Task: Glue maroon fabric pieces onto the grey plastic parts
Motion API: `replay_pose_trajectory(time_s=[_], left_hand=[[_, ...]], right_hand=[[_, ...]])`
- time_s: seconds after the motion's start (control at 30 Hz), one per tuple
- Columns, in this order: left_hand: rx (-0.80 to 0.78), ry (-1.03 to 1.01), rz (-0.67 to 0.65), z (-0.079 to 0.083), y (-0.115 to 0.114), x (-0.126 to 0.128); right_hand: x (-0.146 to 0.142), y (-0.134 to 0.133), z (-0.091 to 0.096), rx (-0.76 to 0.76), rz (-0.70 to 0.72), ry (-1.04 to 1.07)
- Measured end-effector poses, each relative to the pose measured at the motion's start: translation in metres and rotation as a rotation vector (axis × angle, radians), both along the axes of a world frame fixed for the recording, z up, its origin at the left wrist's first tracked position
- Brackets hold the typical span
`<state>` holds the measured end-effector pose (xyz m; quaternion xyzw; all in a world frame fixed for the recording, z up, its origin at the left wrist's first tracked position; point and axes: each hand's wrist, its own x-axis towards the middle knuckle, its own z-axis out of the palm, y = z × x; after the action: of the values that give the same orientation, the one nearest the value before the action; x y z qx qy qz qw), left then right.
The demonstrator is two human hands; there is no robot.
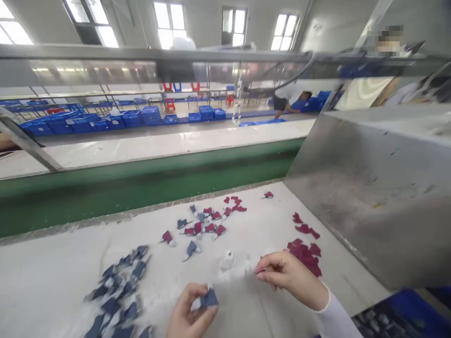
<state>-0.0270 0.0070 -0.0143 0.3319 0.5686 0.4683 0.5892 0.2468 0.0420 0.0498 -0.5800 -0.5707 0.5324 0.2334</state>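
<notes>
My left hand [190, 312] pinches a dark blue fabric piece [209, 298] low in the view. My right hand [289, 274] is raised over the white work surface [246, 211], thumb and forefinger closed, next to a wisp of white fluff [232, 274] and a small white tuft [227, 260]. A heap of dark blue fabric pieces [116, 291] lies to the left of my hands. Maroon fabric scraps [305, 256] lie to the right. Small blue and maroon pieces [204, 223] with white tips are scattered farther ahead.
A slanted steel panel [366, 197] rises along the right side. A blue crate [398, 314] holding dark items sits at the lower right. Beyond the green-sided belt [141, 188] stand many blue crates [88, 122], red stools [170, 104] and a bending person [291, 98].
</notes>
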Motion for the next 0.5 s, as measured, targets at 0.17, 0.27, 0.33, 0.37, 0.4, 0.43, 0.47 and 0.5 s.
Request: replay_pose_trajectory(time_s=[0.17, 0.27, 0.33, 0.37, 0.4, 0.43, 0.47, 0.5], left_hand=[[0.022, 0.035, -0.122, 0.037, -0.011, 0.006], [0.007, -0.025, -0.155, 0.041, -0.015, 0.014], [0.035, -0.019, -0.173, 0.039, -0.019, 0.018], [0.052, -0.005, -0.186, 0.037, -0.021, 0.020], [0.076, 0.011, -0.202, 0.034, -0.023, 0.021], [0.121, 0.031, -0.215, 0.031, -0.025, 0.022], [0.191, 0.058, -0.216, 0.028, -0.026, 0.023], [0.283, 0.098, -0.211, 0.025, -0.026, 0.024]], right_hand=[[-0.024, -0.034, 0.007, -0.057, 0.037, 0.144], [-0.030, -0.042, 0.006, -0.086, -0.046, 0.179], [-0.035, -0.043, 0.008, -0.089, -0.061, 0.190], [-0.037, -0.043, 0.009, -0.086, -0.045, 0.195], [-0.040, -0.042, 0.011, -0.083, -0.017, 0.200], [-0.043, -0.040, 0.013, -0.082, 0.008, 0.203], [-0.046, -0.039, 0.013, -0.088, 0.022, 0.203], [-0.049, -0.037, 0.014, -0.100, 0.028, 0.204]])
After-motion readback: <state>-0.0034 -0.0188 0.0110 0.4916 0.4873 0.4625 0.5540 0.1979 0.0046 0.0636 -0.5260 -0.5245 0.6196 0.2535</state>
